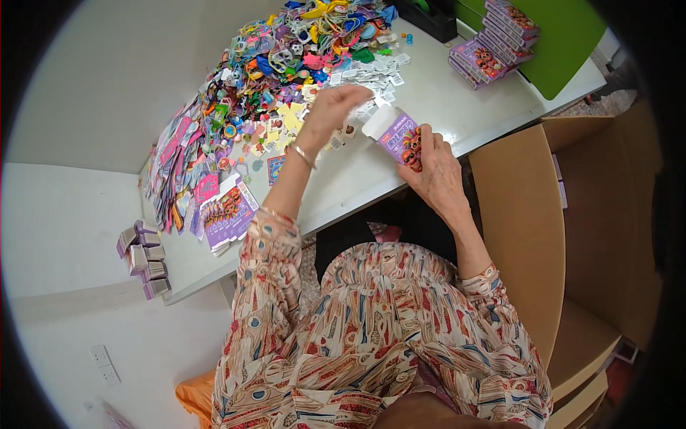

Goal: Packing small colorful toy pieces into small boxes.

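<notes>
Right hand clamps open purple box, left hand pinches white packet over it; toy pile mostly unpacked, few boxes stacked.

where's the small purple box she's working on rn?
Head view, right of centre: the small purple box is in the right hand, held over the white table's near edge, with the left hand just to its left.

The right hand grips a small purple box with its white end open, held over the white table. The left hand reaches among white packets at the edge of a heap of colourful toys. Flat purple cartons lie near the left elbow, and a big cardboard box stands to the right.
</notes>
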